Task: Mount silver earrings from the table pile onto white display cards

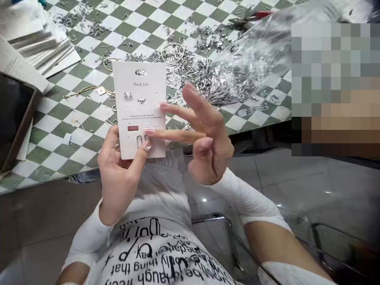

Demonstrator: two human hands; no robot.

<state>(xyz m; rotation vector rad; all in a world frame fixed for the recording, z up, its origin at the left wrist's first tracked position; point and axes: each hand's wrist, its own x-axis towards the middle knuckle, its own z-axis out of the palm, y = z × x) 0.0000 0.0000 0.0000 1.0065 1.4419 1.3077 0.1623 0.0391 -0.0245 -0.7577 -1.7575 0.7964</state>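
From here I see the checkered bench (56,158), with a heap of silvery metal pieces (194,73) across its middle. The left hand (120,174) has its grip closed on the bottom of a white card (139,109), held up at the bench's near edge; the right hand (215,142), its grip loosely spread around nothing I can make out, extends to the card's face, which bears small silver ornaments (141,100).
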